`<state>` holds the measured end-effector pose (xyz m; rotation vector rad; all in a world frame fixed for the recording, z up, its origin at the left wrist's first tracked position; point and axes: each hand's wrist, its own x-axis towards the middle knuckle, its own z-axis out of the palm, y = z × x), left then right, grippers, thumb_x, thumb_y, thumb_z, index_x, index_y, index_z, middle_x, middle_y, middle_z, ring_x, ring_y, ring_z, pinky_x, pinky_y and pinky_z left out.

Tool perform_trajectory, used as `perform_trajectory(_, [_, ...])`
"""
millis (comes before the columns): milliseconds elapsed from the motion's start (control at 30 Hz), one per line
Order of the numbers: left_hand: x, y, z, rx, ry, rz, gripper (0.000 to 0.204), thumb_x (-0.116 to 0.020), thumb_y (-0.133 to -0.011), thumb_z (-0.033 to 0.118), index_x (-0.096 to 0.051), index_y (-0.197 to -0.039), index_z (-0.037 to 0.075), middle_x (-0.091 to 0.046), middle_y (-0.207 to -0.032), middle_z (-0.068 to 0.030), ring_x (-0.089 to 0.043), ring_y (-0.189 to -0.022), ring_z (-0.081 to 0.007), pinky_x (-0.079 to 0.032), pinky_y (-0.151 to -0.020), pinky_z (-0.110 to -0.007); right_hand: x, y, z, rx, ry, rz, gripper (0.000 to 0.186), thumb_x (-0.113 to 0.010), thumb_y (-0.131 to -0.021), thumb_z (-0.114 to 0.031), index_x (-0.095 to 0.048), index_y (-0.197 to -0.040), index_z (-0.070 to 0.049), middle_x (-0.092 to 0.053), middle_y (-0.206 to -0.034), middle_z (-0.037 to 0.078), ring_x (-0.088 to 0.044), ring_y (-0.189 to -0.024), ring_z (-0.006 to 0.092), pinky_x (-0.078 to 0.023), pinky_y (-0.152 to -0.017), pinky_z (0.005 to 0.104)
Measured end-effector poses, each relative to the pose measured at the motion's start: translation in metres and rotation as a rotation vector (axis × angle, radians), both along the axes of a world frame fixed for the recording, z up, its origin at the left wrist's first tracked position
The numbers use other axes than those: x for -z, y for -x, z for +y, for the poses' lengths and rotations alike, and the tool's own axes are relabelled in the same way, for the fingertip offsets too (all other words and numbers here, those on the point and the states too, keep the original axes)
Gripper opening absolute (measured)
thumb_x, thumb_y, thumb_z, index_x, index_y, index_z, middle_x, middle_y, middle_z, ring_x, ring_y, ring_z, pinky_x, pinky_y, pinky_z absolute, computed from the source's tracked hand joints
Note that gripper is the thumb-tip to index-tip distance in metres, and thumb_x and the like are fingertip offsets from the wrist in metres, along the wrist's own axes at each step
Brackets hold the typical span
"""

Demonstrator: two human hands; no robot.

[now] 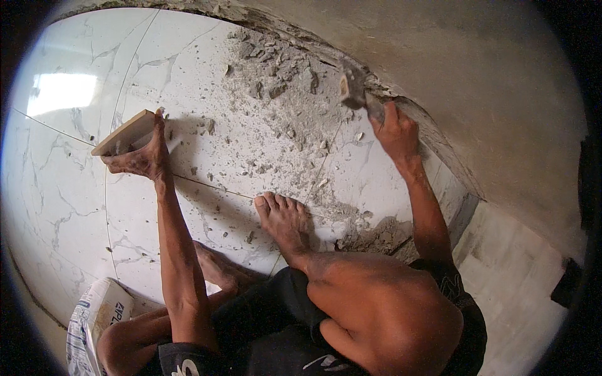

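My right hand [397, 136] is closed around the handle of a hammer [352, 89]. The hammer's blocky head is raised beside the ragged foot of the wall, slightly blurred. At the left, my left hand [143, 153] grips a flat rectangular piece, apparently a cut tile [127, 130], with a tan edge facing up. It is tilted over the glossy floor, thumb and fingers at its two ends. Grey mortar rubble [276, 72] lies along the wall between my hands, with finer crumbs scattered toward my bare foot [283, 219].
White marble-patterned floor tiles [56, 200] spread under me. The plastered wall [476, 81] curves along the far right, its lower edge chipped. A heap of damp grey mortar [382, 238] sits beside my knee. A white printed bag [103, 313] stands at lower left.
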<state>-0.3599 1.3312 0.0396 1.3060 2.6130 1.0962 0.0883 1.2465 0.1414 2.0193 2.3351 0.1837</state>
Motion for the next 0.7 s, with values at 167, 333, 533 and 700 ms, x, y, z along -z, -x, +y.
perform_trajectory(167, [0.001,0.002,0.000,0.002,-0.007,-0.020,0.141,-0.088,-0.048,0.058,-0.007,-0.136,-0.015,-0.025,-0.126,-0.0266,-0.031,-0.122,-0.0374,-0.040,-0.101,-0.051,-0.002,0.036,-0.002,-0.169,-0.027,0.220,0.041,-0.076,-0.077,-0.027,-0.053,-0.096,0.001,-0.061,-0.069,0.015,-0.063,-0.054,0.0279,-0.049,-0.045,0.0349])
perform_trajectory(333, [-0.001,0.003,-0.001,-0.015,-0.022,-0.038,0.140,-0.089,-0.047,0.057,-0.008,-0.136,-0.015,-0.025,-0.126,-0.0268,-0.032,-0.121,-0.0374,-0.039,-0.102,-0.050,-0.009,0.037,0.008,-0.389,-0.197,0.305,0.042,-0.070,-0.084,-0.035,-0.053,-0.089,0.002,-0.059,-0.066,0.014,-0.061,-0.051,0.0246,-0.047,-0.043,0.0357])
perform_trajectory(533, [-0.004,-0.003,0.001,0.012,0.027,-0.020,0.138,-0.090,-0.047,0.055,-0.007,-0.136,-0.011,-0.022,-0.123,-0.0256,-0.026,-0.122,-0.0384,-0.044,-0.099,-0.054,-0.002,0.005,0.027,0.034,0.033,0.124,0.035,-0.070,-0.084,-0.031,-0.055,-0.090,0.000,-0.058,-0.061,0.013,-0.061,-0.050,0.0268,-0.047,-0.043,0.0364])
perform_trajectory(700, [-0.003,0.006,0.001,0.004,-0.012,-0.054,0.140,-0.090,-0.047,0.055,-0.006,-0.136,-0.011,-0.021,-0.125,-0.0261,-0.026,-0.122,-0.0385,-0.044,-0.100,-0.055,-0.017,0.026,0.017,-0.329,-0.209,0.327,0.037,-0.069,-0.086,-0.031,-0.056,-0.093,0.003,-0.053,-0.052,0.011,-0.060,-0.048,0.0284,-0.046,-0.044,0.0365])
